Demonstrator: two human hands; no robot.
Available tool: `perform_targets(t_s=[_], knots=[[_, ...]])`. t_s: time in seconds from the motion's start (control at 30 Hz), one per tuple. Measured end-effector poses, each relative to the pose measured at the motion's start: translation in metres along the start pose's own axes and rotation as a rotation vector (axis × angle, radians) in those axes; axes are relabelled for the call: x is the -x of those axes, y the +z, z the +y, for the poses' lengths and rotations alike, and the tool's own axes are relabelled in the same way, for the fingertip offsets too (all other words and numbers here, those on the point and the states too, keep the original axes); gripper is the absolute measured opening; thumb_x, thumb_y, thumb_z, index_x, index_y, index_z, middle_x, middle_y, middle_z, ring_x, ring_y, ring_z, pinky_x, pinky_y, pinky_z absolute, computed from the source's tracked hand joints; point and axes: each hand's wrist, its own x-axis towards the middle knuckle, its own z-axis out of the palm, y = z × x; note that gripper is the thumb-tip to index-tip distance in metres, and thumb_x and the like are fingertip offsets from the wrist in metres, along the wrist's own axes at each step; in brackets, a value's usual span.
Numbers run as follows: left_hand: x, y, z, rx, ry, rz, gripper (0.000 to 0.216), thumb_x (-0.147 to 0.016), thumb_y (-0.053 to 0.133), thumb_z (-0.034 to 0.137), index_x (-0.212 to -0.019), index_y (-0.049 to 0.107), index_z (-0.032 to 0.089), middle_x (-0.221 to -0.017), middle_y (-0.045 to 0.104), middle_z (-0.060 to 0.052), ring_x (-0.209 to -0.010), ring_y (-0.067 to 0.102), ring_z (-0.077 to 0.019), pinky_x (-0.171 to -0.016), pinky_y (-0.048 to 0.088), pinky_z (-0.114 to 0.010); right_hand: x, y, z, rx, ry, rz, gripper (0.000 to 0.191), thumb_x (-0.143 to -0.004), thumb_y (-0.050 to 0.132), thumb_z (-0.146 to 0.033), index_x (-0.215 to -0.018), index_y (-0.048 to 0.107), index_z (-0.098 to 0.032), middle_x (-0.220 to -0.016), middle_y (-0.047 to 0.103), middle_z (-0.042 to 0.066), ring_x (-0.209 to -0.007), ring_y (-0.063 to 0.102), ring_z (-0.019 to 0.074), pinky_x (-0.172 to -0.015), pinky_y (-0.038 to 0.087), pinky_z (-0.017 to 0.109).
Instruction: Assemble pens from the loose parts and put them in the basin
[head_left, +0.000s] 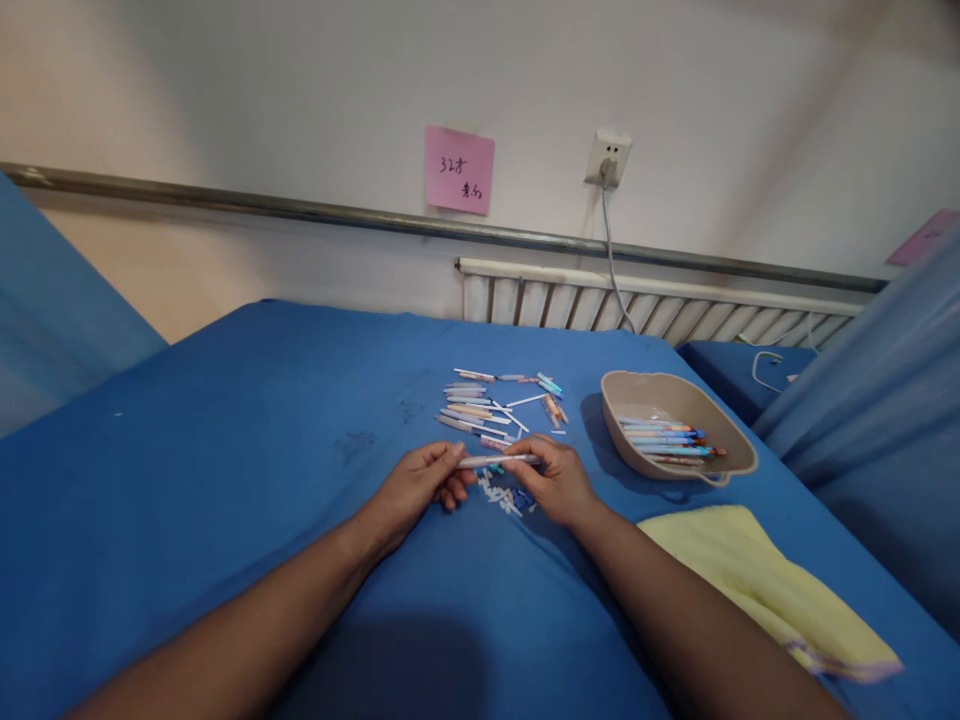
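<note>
On the blue cloth-covered table [262, 450], a tan plastic basin [733, 440] holding slim multicoloured pens [667, 440] stands to the right, with a soft yellow cloth [739, 560] nearer the person, beside the right forearm. Loose pale slender pen barrels [469, 410] lie beyond the hands; a heap of small white plastic pieces [497, 492] lies between them, and small dark-blue plastic pieces [523, 498] sit beside it (partly masked by the right hand). The slim pale pen-shaped tube [484, 461] is held above the heap, its long axis running left to right, nearly level; which end is the tip cannot be told. The left hand [426, 478] pinches its left end; the right hand [553, 480] grips toward its right end, which projects slightly past the fingers.
</note>
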Motion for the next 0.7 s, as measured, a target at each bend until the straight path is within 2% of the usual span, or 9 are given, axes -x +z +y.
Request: perform_targets(t_s=[0.03,0.1,0.17,0.23,0.3,0.37,0.47,0.6,0.7], knots=[[-0.0003,-0.0002,-0.0005,-0.015,-0.017,-0.003,0.034,-0.075,0.061,0.045,-0.087,0.058,0.014,-0.072,0.064,-0.002,-0.052,0.054,-0.0095,-0.048,0.041,-0.021,0.0002,0.0001,-0.0005,0.004,-0.006,-0.002,0.012,-0.078,0.06,-0.031,-0.084,0.067,-0.022,-0.077,0.063,0.001,-0.069,0.058,0.0152,-0.063,0.043,0.026],[-0.0005,-0.0004,-0.0009,-0.032,0.027,0.016,0.029,-0.069,0.069,0.039,-0.077,0.057,0.014,-0.071,0.063,0.0,-0.054,0.054,-0.0085,-0.052,0.042,-0.021,0.0007,0.0003,-0.0017,0.012,-0.015,-0.01,0.012,-0.079,0.06,-0.03,-0.084,0.067,-0.022,-0.077,0.063,0.002,-0.07,0.058,0.0157,-0.064,0.044,0.026],[-0.0002,-0.0002,-0.0001,-0.014,0.11,0.035,0.032,-0.06,0.076,0.028,-0.082,0.059,0.015,-0.081,0.064,-0.001,-0.068,0.058,-0.0107,-0.064,0.045,-0.021,0.0011,0.0006,-0.0027,0.019,-0.014,-0.019,0.012,-0.079,0.059,-0.03,-0.085,0.067,-0.023,-0.078,0.064,0.002,-0.07,0.059,0.0157,-0.065,0.044,0.027],[0.0004,0.0003,0.0011,0.019,0.133,0.03,0.042,-0.059,0.077,0.027,-0.096,0.058,0.017,-0.092,0.064,-0.003,-0.08,0.06,-0.0138,-0.07,0.046,-0.023,0.0013,0.0009,-0.0037,0.019,-0.007,-0.023,0.013,-0.079,0.059,-0.031,-0.085,0.067,-0.023,-0.078,0.064,0.001,-0.07,0.059,0.0155,-0.065,0.044,0.027],[0.0006,0.0006,0.0017,0.014,0.065,0.007,0.041,-0.068,0.069,0.036,-0.101,0.056,0.017,-0.087,0.065,-0.005,-0.072,0.06,-0.0138,-0.062,0.046,-0.024,0.0014,0.001,-0.0046,0.021,-0.007,-0.017,0.012,-0.079,0.059,-0.031,-0.085,0.067,-0.022,-0.078,0.064,0.001,-0.071,0.059,0.0152,-0.065,0.044,0.026],[0.0001,0.0006,0.0013,-0.032,-0.008,-0.006,0.033,-0.075,0.061,0.043,-0.09,0.058,0.014,-0.073,0.064,-0.003,-0.057,0.056,-0.011,-0.052,0.043,-0.022,0.0013,0.001,-0.0054,0.026,-0.019,-0.015,0.012,-0.08,0.059,-0.03,-0.085,0.067,-0.022,-0.078,0.064,0.001,-0.071,0.059,0.0151,-0.065,0.044,0.026],[-0.0008,0.0005,0.0007,-0.08,0.026,0.012,0.027,-0.069,0.068,0.038,-0.076,0.058,0.014,-0.066,0.062,0.0,-0.053,0.053,-0.0084,-0.053,0.042,-0.021,0.0011,0.0007,-0.0055,0.03,-0.031,-0.016,0.012,-0.079,0.059,-0.029,-0.084,0.067,-0.022,-0.077,0.064,0.001,-0.07,0.059,0.0145,-0.065,0.044,0.025],[0.0002,0.002,0.0021,-0.035,0.111,0.042,0.033,-0.058,0.076,0.026,-0.084,0.059,0.015,-0.082,0.065,-0.001,-0.071,0.058,-0.0117,-0.066,0.046,-0.022,0.0014,0.0015,-0.0047,0.028,-0.021,-0.017,0.012,-0.08,0.058,-0.027,-0.084,0.067,-0.021,-0.077,0.064,0.001,-0.069,0.059,0.0135,-0.063,0.044,0.024],[0.0009,0.0026,0.0021,-0.028,0.044,0.015,0.04,-0.066,0.07,0.035,-0.098,0.057,0.015,-0.079,0.065,-0.002,-0.064,0.058,-0.0121,-0.059,0.045,-0.023,0.0024,0.003,-0.0048,0.027,-0.013,-0.015,0.012,-0.08,0.058,-0.027,-0.084,0.066,-0.02,-0.077,0.064,0.0,-0.067,0.058,0.0128,-0.061,0.043,0.023]])
